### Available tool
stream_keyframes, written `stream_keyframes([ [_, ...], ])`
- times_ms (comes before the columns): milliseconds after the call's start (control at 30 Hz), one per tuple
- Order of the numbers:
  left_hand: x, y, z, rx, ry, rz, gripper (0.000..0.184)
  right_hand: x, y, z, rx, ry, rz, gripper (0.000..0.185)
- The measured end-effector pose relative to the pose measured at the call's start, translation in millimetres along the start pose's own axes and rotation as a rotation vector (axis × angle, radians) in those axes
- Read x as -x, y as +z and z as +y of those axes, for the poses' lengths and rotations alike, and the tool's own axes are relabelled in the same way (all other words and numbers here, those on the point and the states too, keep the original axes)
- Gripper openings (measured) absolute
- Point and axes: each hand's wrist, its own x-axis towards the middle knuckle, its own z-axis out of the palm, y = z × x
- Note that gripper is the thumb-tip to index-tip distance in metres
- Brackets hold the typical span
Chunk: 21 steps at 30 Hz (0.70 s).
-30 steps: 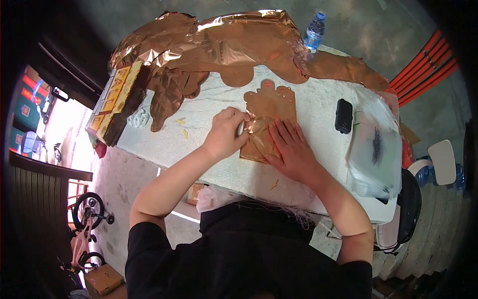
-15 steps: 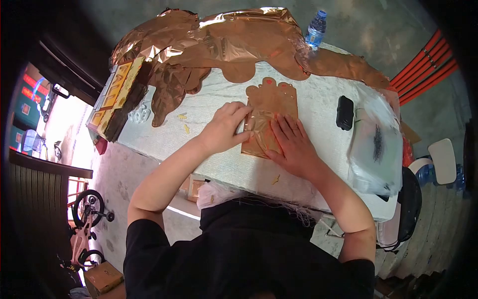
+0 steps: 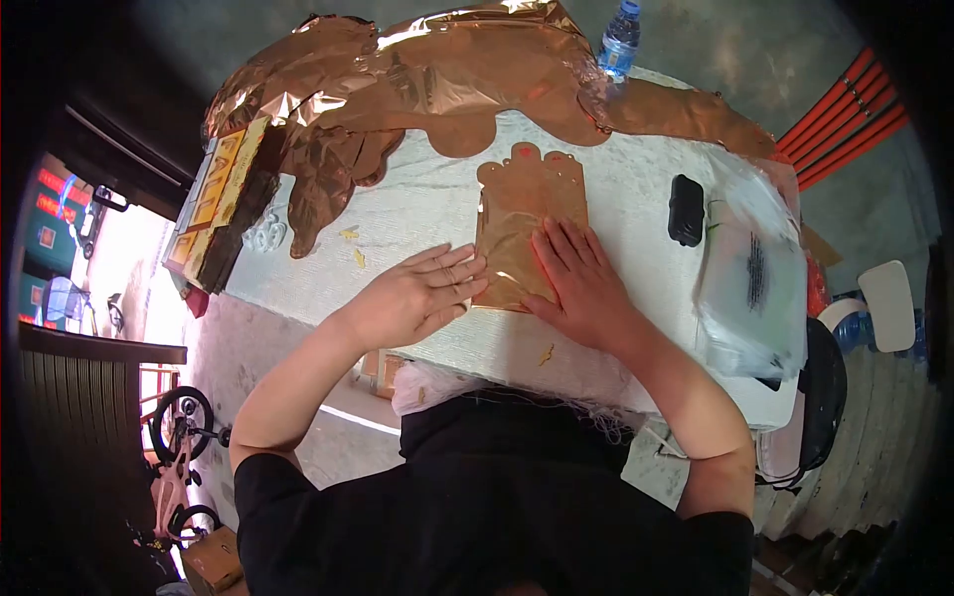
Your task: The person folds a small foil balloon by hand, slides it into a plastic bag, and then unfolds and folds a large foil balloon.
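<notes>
A copper-coloured foil piece (image 3: 532, 204), folded into a flat rectangle with rounded lobes at its far end, lies on the white-covered table (image 3: 397, 214). My right hand (image 3: 581, 283) rests flat on its right side, fingers stretched out. At the near left edge of the foil is my left hand (image 3: 417, 296), fingers extended with the tips at or just over the edge; I cannot tell whether they press on it. A large spread of shiny copper foil (image 3: 447, 79) with scalloped edges covers the far side of the table.
At the far edge stands a water bottle (image 3: 619, 42). On the right are a black case (image 3: 686, 211) and a stack of clear plastic bags (image 3: 750, 283). A box with yellow panels (image 3: 214, 194) sits at the left edge, near small yellow scraps (image 3: 359, 258).
My left hand has moved toward me and left, its fingers straightening from their bent position at the foil's edge. My right hand stays flat on the foil. The view has shifted slightly.
</notes>
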Motion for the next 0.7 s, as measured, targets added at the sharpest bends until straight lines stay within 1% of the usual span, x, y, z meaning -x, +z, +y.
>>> stream_keyframes([
  [133, 1.0, -5.0, 5.6, 0.034, 0.033, 0.026, 0.044, -1.1, -1.3, -0.5, -0.007, -0.004, 0.017, 0.075],
  [200, 4.6, -0.5, 6.8, 0.094, -0.013, 0.010, 0.039, -0.4, 0.4, 0.0, -0.008, -0.009, 0.021, 0.075],
  [233, 3.9, -0.9, 3.4, 0.091, -0.008, 0.011, 0.039, -0.1, 1.3, 0.8, -0.007, -0.014, 0.027, 0.075],
  [300, 0.2, -3.7, -7.4, 0.218, 0.028, 0.048, 0.033, 0.0, 1.6, 1.4, 0.001, -0.011, 0.031, 0.075],
  [333, -4.3, -3.6, -12.7, 0.212, 0.032, 0.049, 0.033, 0.1, 2.4, 1.1, 0.002, -0.009, 0.029, 0.075],
  [400, -16.6, -0.1, -23.8, 0.244, -0.156, 0.238, 0.027, 0.0, 5.0, 1.2, 0.005, -0.017, 0.042, 0.075],
  [433, -22.5, 3.4, -29.6, 0.164, -0.178, 0.275, 0.029, 0.1, 4.5, 1.4, 0.007, -0.021, 0.049, 0.075],
  [467, -26.5, 5.2, -34.9, 0.161, -0.174, 0.281, 0.029, 0.2, 3.1, 1.2, 0.014, -0.023, 0.053, 0.075],
  [533, -34.2, 7.9, -42.8, 0.026, -0.078, 0.267, 0.030, -0.2, -1.6, -0.8, 0.007, -0.010, 0.017, 0.076],
  [700, -40.6, 12.6, -49.7, -0.018, 0.000, 0.210, 0.033, 0.8, 0.4, -0.5, 0.003, -0.012, 0.032, 0.076],
])
